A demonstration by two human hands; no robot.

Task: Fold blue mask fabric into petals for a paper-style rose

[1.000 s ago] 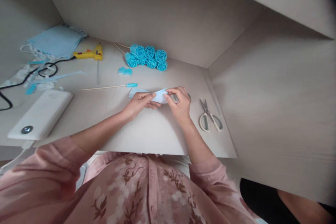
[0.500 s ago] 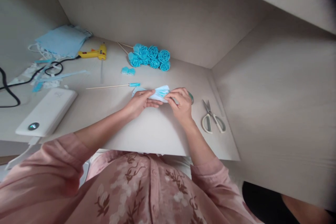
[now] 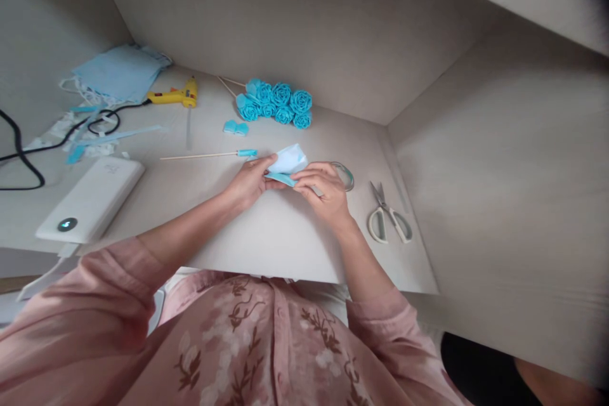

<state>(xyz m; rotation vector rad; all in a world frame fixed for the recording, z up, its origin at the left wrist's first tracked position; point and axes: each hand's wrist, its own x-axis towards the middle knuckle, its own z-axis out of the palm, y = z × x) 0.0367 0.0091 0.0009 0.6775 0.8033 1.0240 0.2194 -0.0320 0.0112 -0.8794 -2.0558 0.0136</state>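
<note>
A blue and white face mask (image 3: 287,160) is held between my hands above the middle of the table. My left hand (image 3: 250,183) pinches its left end, thumb on top and fingers below. On the right, the fingers of my right hand (image 3: 323,189) are closed on the blue lower edge. The white side of the mask faces up, with a blue part folded along the front. Just beyond my left hand lies a thin stick (image 3: 202,157) with a blue wrapped tip. Behind my right hand, a roll of tape (image 3: 349,177) is partly hidden.
Scissors (image 3: 383,214) lie at the right. Blue fabric roses (image 3: 280,101) and a small blue cut piece (image 3: 236,127) lie farther back. A yellow glue gun (image 3: 175,96), stacked masks (image 3: 121,71), scraps (image 3: 102,143) and a white power bank (image 3: 92,196) occupy the left.
The mask was gathered and pleated between my fingers; now it is spread wider, its white side tilted up and blue edge folded forward. More of the tape roll shows.
</note>
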